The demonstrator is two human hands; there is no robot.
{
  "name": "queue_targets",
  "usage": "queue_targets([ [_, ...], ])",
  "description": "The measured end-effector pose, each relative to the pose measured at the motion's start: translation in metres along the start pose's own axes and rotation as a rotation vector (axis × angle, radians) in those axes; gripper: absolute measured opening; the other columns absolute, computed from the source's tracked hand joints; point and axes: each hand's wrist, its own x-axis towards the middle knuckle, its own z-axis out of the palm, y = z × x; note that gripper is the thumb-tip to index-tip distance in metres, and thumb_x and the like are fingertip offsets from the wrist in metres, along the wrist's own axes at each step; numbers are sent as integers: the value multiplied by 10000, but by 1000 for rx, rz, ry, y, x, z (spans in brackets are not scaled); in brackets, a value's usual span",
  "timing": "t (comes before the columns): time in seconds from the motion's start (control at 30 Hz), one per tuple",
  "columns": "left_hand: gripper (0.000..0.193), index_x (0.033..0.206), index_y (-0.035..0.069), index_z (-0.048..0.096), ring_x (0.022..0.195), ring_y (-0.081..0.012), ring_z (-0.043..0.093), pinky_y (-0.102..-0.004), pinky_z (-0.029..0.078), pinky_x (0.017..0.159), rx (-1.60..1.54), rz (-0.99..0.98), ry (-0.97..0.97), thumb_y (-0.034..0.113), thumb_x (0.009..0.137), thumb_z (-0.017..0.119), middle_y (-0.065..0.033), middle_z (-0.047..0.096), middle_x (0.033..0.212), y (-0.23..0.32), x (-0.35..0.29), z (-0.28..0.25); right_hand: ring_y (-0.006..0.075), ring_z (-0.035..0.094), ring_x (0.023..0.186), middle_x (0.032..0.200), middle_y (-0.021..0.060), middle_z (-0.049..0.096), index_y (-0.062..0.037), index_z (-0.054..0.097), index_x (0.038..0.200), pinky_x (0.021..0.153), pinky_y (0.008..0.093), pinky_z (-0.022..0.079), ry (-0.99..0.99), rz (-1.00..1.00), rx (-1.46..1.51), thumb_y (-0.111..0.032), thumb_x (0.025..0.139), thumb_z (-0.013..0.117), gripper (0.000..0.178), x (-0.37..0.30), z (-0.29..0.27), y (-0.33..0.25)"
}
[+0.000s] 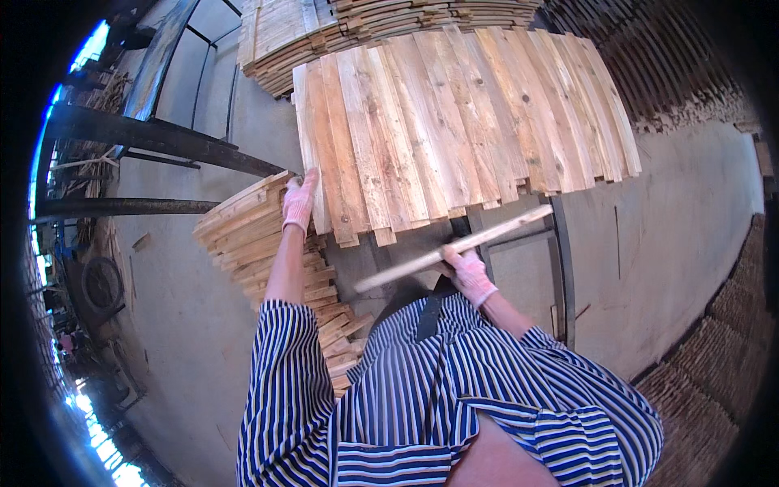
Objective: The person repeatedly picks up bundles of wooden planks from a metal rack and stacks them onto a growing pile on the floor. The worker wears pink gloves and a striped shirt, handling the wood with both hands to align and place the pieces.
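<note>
Left hand (299, 200) flat and open against the plank row's (462, 122) near-left corner on the bench (560, 268); right hand (469, 274) gripping a loose wooden slat (454, 247) along the near edge.

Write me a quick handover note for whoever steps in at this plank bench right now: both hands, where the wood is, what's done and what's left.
Left hand: gloved, resting on the left edge of the row of planks laid side by side on the bench.
Right hand: gloved, gripping a loose wooden strip held slantwise below the row's near ends.
Done: many planks laid side by side.
Left: strip is still in hand; a stack of planks sits low on the left.
</note>
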Motion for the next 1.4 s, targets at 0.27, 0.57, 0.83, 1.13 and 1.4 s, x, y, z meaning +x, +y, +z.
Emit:
queue_targets([
  [0.27,973,1436,-111,480,1333,-339,523,-403,388,1109,-270,72,-262,637,849,687,-241,535,1466,4,27,37,231,653,1033,1236,148,566,-42,409,1389,825,397,649,7,8,-155,-169,924,753,592,19,38,-10],
  [0.57,824,1367,-85,574,1177,-278,598,-392,451,1042,-444,124,-343,588,901,672,-182,629,1324,29,-4,44,304,646,1095,1277,153,565,5,370,1364,871,433,636,-43,-144,173,-176,897,790,654,45,72,17],
  [0.83,811,1412,-76,525,1187,-264,582,-389,454,1050,-463,112,-327,532,906,707,-177,601,1353,19,5,33,218,698,826,1054,126,681,-2,553,1198,697,353,632,0,-189,55,-256,917,765,435,23,4,-37],
  [1.13,739,1420,-48,537,1209,-257,580,-374,431,1090,-507,40,-365,485,933,694,-152,608,1362,-12,29,41,223,683,957,1092,115,698,-8,669,1102,821,375,593,172,-274,-314,-294,907,758,358,7,-39,-59],
  [1.4,887,1449,-69,481,1303,-323,527,-391,409,1103,-282,144,-165,567,872,704,-199,557,1437,25,12,45,231,694,951,1056,104,706,-52,663,1108,796,439,616,94,-164,143,-193,958,720,214,65,-122,-144],
])
